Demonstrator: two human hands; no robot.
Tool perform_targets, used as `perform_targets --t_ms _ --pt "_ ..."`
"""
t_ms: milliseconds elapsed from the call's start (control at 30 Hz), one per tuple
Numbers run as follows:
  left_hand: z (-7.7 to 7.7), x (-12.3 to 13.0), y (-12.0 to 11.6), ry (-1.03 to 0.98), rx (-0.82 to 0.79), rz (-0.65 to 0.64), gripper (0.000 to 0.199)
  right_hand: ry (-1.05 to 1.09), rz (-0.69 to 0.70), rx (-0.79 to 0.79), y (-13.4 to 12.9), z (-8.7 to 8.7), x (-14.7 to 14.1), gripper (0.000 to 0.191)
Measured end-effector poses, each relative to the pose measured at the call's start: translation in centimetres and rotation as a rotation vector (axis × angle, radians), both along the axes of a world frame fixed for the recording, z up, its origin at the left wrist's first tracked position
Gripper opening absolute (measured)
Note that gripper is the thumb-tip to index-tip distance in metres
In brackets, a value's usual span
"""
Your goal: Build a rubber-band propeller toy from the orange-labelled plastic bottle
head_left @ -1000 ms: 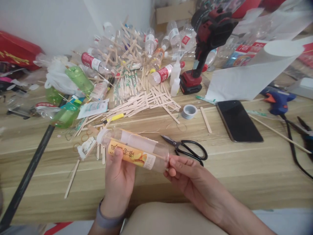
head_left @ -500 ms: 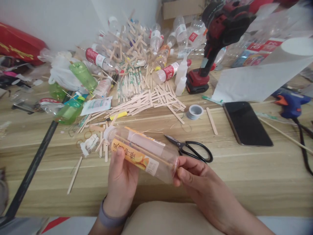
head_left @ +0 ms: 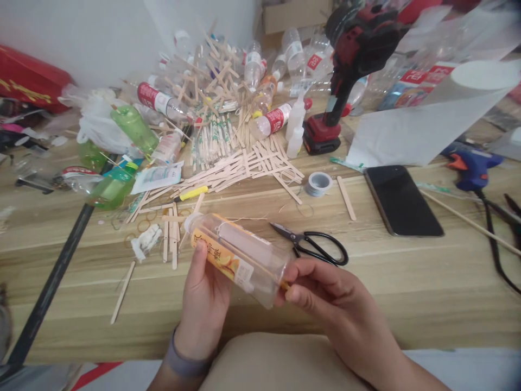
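Note:
A clear plastic bottle (head_left: 260,274) with an orange fruit label lies tilted across my hands, its white cap pointing to the upper left. My left hand (head_left: 205,290) is wrapped round the capped half, thumb on the label. At the base, the fingers of my right hand (head_left: 325,296) are closed on the bottle's end. A small amber bit shows at these fingertips, and a thin amber line runs along the bottle toward them; what it is I cannot make out. Just beyond the bottle lie black-handled scissors (head_left: 325,247).
Behind are piled craft sticks (head_left: 244,163), more bottles (head_left: 152,98) and a standing red-black cordless drill (head_left: 325,125). To the right lie a phone (head_left: 402,201) and a blue glue gun (head_left: 474,168). A grey tape roll (head_left: 318,184) and crumpled tissue (head_left: 146,241) are nearer.
The bottle's base and my right hand have shifted slightly left, while the cap end has moved a little right. The view has turned slightly. Both hands keep their hold.

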State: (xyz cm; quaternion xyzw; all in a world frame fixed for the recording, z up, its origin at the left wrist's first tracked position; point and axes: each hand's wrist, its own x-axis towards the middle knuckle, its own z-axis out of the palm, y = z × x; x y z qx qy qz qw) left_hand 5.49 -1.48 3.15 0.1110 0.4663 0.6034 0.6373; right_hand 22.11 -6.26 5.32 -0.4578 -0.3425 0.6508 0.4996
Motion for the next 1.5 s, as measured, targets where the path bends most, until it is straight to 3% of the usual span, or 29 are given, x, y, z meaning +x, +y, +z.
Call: perform_targets --t_ms 200,400,733,1033,1267,1500 --pt "-0.3 -0.1 0.0 0.006 -0.020 0.019 0.029 0.090 -0.002 -0.071 -0.1 -0.2 -0.1 0.008" --pt "-0.5 -0.4 0.1 0.030 0.036 0.012 0.042 0.298 -0.058 -0.303 0.4 -0.3 -0.6 0.015" --pt "-0.4 -0.1 0.1 0.031 0.072 0.088 0.033 0.431 -0.130 -0.555 0.6 -0.3 -0.8 0.031" --pt "0.1 0.3 0.4 0.016 0.026 0.106 0.022 0.289 -0.163 -0.473 0.9 -0.2 -1.1 0.026" --pt "0.7 0.4 -0.3 0.213 0.204 0.117 0.043 0.091 -0.199 -0.354 0.9 -1.0 -1.1 0.027" --pt "1.0 0.3 -0.4 0.198 0.190 0.082 0.048 0.096 -0.082 -0.278 0.6 -1.2 -0.8 0.027"
